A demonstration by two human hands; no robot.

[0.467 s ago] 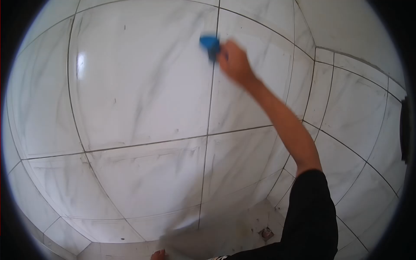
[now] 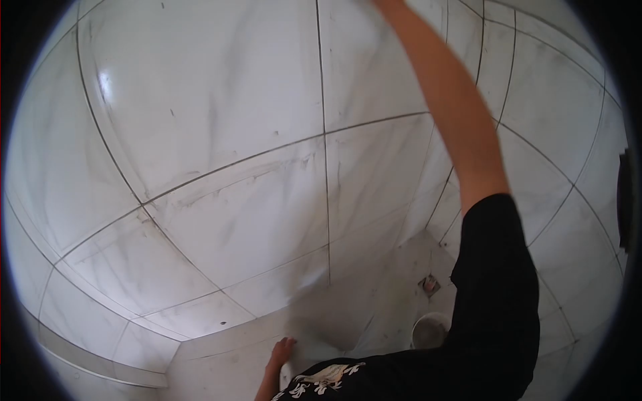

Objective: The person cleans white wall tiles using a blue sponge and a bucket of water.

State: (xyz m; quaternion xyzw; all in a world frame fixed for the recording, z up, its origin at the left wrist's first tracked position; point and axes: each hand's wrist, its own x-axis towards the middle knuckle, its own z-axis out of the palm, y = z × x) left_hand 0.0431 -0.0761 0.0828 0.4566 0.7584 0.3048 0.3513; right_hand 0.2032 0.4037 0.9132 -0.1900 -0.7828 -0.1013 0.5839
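Observation:
My right arm reaches up along the white marbled wall tiles (image 2: 267,80), and the hand is cut off by the top edge of the view, with only the wrist area showing. Whatever that hand holds is out of sight. Low in the view, my left hand (image 2: 284,351) is beside the printed front of my black shirt (image 2: 328,377), above the floor. Its fingers look curled, but they are too small and dim to tell what, if anything, is in them. Dark joint lines run between the tiles, with grey smears below the horizontal one.
A round bucket (image 2: 430,331) stands on the floor beside my right sleeve, partly hidden. Behind it is a square floor opening (image 2: 429,285). Tiled walls meet at the right corner, and a dark object (image 2: 625,200) is at the far right edge.
The view has tilted downward. My right hand and the blue tool it held have left the top of the view. More of my left hand, the floor and the bucket now show.

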